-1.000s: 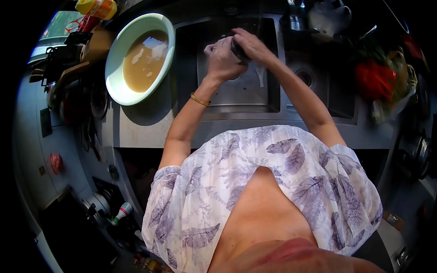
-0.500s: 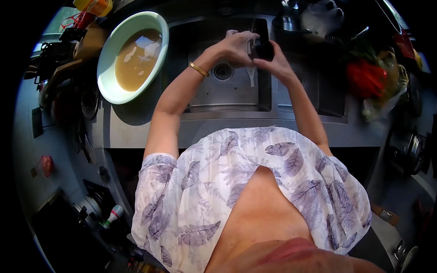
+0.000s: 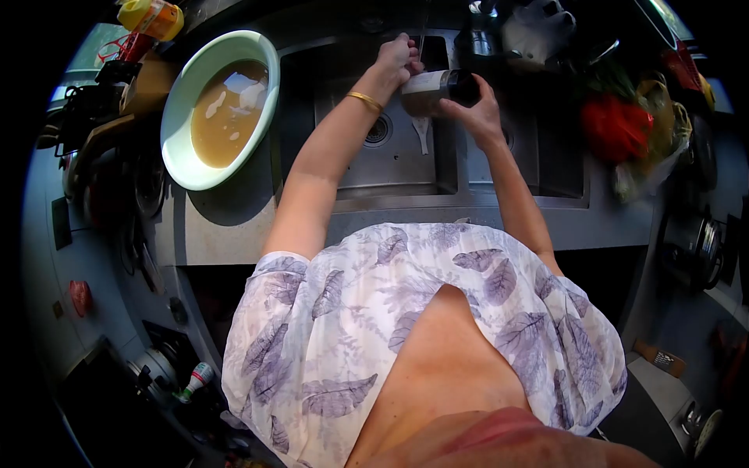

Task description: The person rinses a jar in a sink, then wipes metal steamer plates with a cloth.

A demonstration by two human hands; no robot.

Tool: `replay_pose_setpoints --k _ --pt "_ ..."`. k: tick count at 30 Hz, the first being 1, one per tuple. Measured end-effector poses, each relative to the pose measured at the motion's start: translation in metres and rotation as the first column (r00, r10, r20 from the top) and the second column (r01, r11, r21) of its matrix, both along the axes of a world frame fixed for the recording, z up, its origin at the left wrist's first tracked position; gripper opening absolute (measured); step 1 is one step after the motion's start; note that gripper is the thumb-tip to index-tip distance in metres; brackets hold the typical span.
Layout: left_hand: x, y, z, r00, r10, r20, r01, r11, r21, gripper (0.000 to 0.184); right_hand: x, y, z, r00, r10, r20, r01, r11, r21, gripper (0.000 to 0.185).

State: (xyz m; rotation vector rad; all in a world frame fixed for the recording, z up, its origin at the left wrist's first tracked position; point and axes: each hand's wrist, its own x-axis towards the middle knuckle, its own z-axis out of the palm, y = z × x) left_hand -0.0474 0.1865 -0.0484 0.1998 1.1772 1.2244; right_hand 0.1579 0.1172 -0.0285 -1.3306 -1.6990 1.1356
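Observation:
My right hand [image 3: 477, 113] grips a jar [image 3: 423, 95] with a dark end and a pale label, tipped on its side over the left sink basin [image 3: 390, 175]. Its thumb lies along the near side of the jar. Just beyond the jar's left end, my left hand [image 3: 399, 59] is raised beside a thin stream of water [image 3: 423, 48], its fingers curled. What they hold, if anything, is hidden. Below the jar, a white utensil [image 3: 422, 137] lies in the basin, its upper part partly covered; its kind is unclear. A drain [image 3: 378, 131] shows near my left forearm.
A pale green tub [image 3: 178, 148] of cloudy brown water stands on the counter [image 3: 214, 242] at the left. To the right are a second basin [image 3: 538, 168], a red bag [image 3: 616, 129] and clear plastic bags [image 3: 663, 144]. A metal container [image 3: 480, 35] stands behind the sink.
My left hand has come off the jar and moved up to the water, fingers now curled. The jar, in my right hand, now lies sideways with more of it showing. The view has shifted slightly.

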Motion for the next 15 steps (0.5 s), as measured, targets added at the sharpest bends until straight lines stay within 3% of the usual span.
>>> replay_pose_setpoints --k 1,2,3,4,7,9,11,13,14,15 --pt "0.000 0.005 -0.012 0.997 0.069 -0.043 -0.070 0.997 -0.030 0.028 0.000 0.000 0.000 1.000 -0.004 0.005 0.004 1.000 0.015 0.095" --pt "-0.002 0.006 -0.024 0.892 0.097 -0.441 -0.063 0.994 0.092 0.027 -0.002 0.003 -0.001 1.000 -0.007 0.006 0.006 0.999 0.033 0.095" --pt "-0.001 0.001 -0.026 0.637 0.160 -0.754 -0.011 0.980 0.198 0.028 -0.003 0.005 -0.001 1.000 -0.008 0.011 0.007 0.999 0.049 0.095" --pt "0.001 -0.006 -0.021 0.277 0.239 -0.931 0.074 0.960 0.269 0.029 -0.007 0.007 0.000 1.000 -0.010 0.020 0.010 0.999 0.038 0.095" --pt "0.021 -0.035 0.023 0.142 0.076 -0.987 0.474 0.870 0.135 0.034 -0.016 0.015 0.006 1.000 -0.008 0.028 0.007 1.000 0.019 0.096" --pt "0.045 -0.056 0.025 0.091 0.418 -0.904 0.628 0.680 0.378 0.037 -0.021 0.017 0.008 0.999 0.015 0.030 -0.015 1.000 0.002 0.095" --pt "0.042 -0.055 0.035 0.028 0.188 -0.982 0.631 0.759 0.163 0.038 -0.023 0.016 0.009 0.996 0.036 0.086 -0.041 0.998 0.053 0.093" --pt "0.039 -0.051 0.060 -0.083 -0.076 -0.994 0.693 0.712 -0.112 0.039 -0.019 0.011 0.015 0.989 0.093 0.116 -0.108 0.987 0.123 0.092" --pt "0.033 -0.039 0.041 -0.185 0.054 -0.981 0.750 0.653 -0.106 0.040 -0.017 0.012 0.018 0.982 0.118 0.150 -0.147 0.968 0.203 0.089" --pt "0.031 -0.018 0.025 -0.080 0.008 -0.997 0.808 0.587 -0.061 0.041 -0.013 0.015 0.022 0.974 0.151 0.169 -0.193 0.943 0.272 0.088"
